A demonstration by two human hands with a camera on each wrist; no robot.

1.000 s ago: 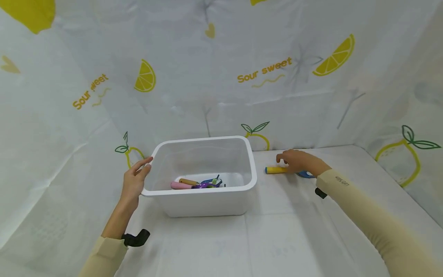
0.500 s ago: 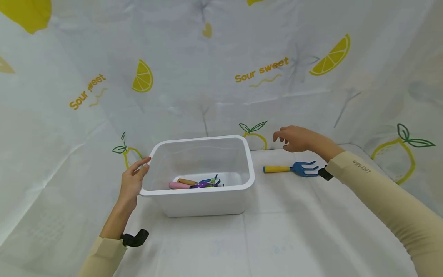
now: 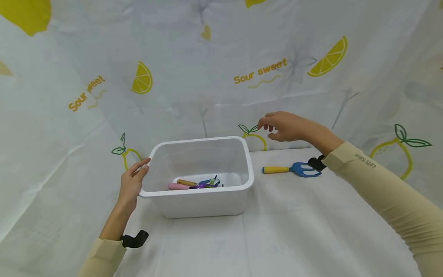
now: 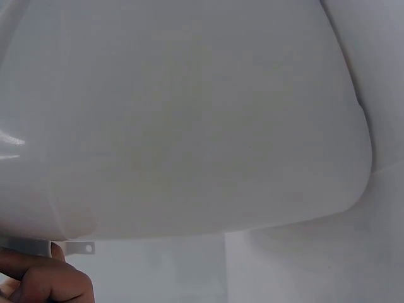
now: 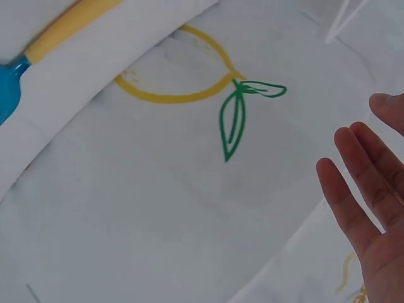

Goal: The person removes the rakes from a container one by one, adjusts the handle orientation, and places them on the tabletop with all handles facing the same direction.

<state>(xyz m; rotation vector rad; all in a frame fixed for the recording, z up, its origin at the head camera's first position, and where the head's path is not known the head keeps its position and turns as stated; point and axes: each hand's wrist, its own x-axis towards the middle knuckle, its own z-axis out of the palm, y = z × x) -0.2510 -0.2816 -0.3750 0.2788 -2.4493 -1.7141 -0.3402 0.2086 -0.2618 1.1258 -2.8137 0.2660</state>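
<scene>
My left hand (image 3: pixel 130 186) grips the left rim of a white plastic tub (image 3: pixel 207 204); in the left wrist view its fingers (image 4: pixel 53 284) curl at the rim beside the tub's wall. Inside the tub lie small garden tools with a pink handle (image 3: pixel 178 186), a tan handle (image 3: pixel 187 182) and purple and blue heads, partly hidden by the front wall. My right hand (image 3: pixel 285 126) hovers empty beyond the tub's back right corner, fingers loosely bent and apart. Below it, a hand fork with a yellow handle (image 3: pixel 275 169) and blue tines lies on the table.
A white cloth with lemon prints (image 3: pixel 194 77) hangs as a backdrop close behind the tub. White cloth (image 3: pixel 277 234) also covers the table. The fork lies to the right of the tub, with a gap between them.
My right hand has risen off the hand fork and moved back and left toward the tub, leaving the fork in full view. The left hand has stayed on the rim.
</scene>
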